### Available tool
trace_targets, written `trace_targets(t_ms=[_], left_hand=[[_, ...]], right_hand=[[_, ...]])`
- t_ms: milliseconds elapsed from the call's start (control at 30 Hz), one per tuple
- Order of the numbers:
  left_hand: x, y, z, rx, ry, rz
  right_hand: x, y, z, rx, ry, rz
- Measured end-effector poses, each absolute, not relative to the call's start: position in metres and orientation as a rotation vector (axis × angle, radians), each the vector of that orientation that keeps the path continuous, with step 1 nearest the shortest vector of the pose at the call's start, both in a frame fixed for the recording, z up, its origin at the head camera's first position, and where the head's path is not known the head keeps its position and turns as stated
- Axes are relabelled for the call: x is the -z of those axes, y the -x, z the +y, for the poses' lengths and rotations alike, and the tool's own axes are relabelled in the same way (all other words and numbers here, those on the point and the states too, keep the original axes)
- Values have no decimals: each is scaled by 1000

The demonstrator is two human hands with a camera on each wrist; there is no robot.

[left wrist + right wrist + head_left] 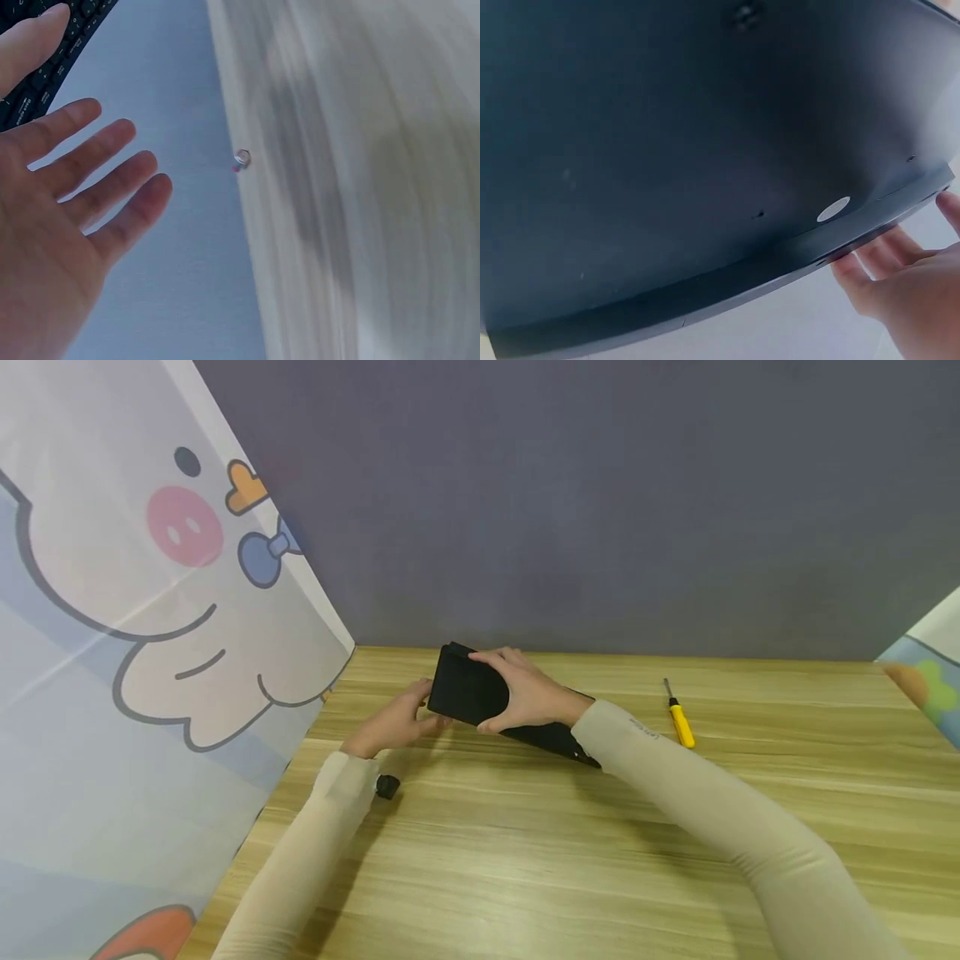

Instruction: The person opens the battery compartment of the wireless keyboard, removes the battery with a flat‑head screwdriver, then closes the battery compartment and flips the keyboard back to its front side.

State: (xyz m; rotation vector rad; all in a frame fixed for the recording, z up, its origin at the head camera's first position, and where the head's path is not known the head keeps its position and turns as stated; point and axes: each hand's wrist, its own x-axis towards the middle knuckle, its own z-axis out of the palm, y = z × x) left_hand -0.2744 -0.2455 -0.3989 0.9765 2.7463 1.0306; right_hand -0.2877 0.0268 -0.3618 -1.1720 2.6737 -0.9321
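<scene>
A black keyboard is held tilted up above the table, its plain underside facing the head camera. My right hand grips it across its width, thumb on the near edge and fingers at the far edge. Beside its left end is my left hand, with fingers spread and relaxed. In the left wrist view, keys show on the keyboard behind the left thumb. The right wrist view is filled by the underside of the keyboard, with a pale oval sticker and small screw holes.
A screwdriver with a yellow handle lies right of the keyboard on the wooden table. A small dark item is beside the left sleeve. A tiny shiny round item shows at the table edge. A grey wall stands behind.
</scene>
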Motion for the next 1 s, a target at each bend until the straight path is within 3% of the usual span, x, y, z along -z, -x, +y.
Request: trace_targets(t_ms=[500,767,1000], left_hand=[[379,268,-220,-1218,-998,2699],[347,248,-203,-1277,-1030,2659],[362,266,-200,-1276,-1056,2707]], right_hand=[[349,290,40,1129,1217,2684],[341,289,44,1229,1260,2695],[335,288,45,1314,1276,2730]])
